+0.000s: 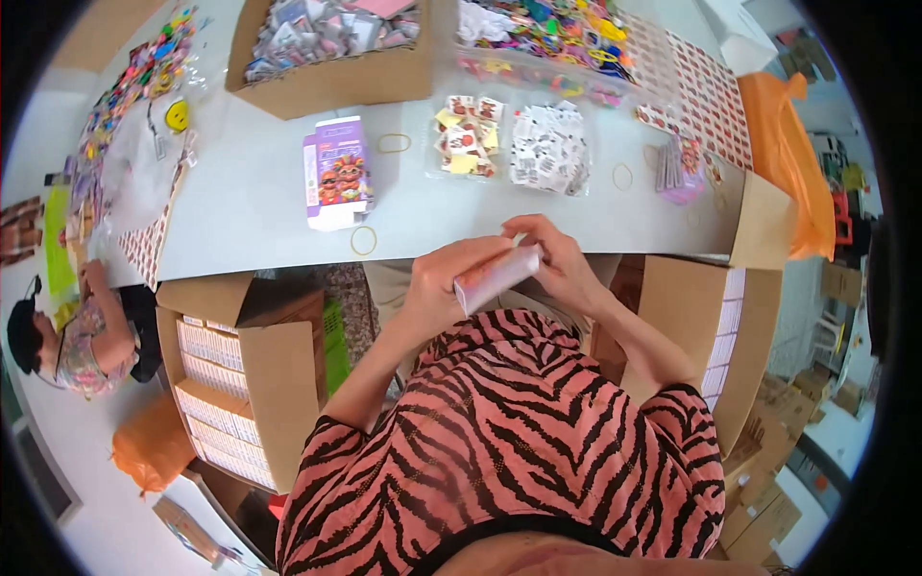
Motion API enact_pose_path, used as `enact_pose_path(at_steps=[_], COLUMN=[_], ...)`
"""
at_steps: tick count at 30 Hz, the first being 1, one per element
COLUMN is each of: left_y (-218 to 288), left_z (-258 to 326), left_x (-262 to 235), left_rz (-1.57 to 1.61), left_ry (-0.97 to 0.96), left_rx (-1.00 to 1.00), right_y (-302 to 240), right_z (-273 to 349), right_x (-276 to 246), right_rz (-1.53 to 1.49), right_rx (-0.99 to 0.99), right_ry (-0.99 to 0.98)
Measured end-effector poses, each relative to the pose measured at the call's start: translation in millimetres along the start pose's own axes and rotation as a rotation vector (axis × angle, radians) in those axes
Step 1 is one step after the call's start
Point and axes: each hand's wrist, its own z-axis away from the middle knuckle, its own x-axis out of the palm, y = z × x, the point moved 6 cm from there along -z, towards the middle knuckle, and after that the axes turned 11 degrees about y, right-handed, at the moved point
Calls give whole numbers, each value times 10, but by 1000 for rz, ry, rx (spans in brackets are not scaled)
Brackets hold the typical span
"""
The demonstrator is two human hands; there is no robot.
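Note:
Just in front of the table's near edge, a small pale pink-purple carton (496, 281) is held between my two hands. My left hand (437, 283) wraps round its left side. At the carton's upper right end, the fingers of my right hand (559, 265) are bent against it; the exact grip is partly hidden. A printed purple box (340, 182) with an open-looking left flap lies on the table, left of my hands. Beyond them are a clear bag of small cream-and-red packets (468, 137) and a clear bag of black-and-white printed slips (549, 149).
Rubber bands (364, 241) lie on the white table (259, 206). Far back stand a cardboard box of silvery packets (331, 96) and a clear bin of colourful trinkets (557, 72). Open cartons of packed boxes flank me, left (279, 370) and right (672, 298). Another person (91, 355) works at left.

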Motion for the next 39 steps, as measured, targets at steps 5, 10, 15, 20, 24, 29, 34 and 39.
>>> enact_pose_path(at_steps=[5,10,15,20,24,29,34,39], left_y=[-411,-386,-419,-530,-435,-612,-734,-706], left_z=[166,121,105,163,127,121,97,46], left_x=[-17,87,83,117,91,5,-157,-322], left_rz=[231,506,679,654,627,533,662,647], left_ry=[172,143,106,138,146,238,413,477], left_rx=[-354,-450,-549,-602,-526,-414,-518,-524], right_y=[-493,-533,-559,-633,-628,-846,-1399,-1975], right_z=[-10,-167,-209,-175,-200,-380,-934,-1746], right_x=[-24,43,54,63,50,-48,-174,126], right_rz=[197,141,121,230,192,117,365,761], right_rx=[-389,-313,-265,-307,-287,-387,-651,-1022], right_ry=[39,76,104,130,96,109,256,274])
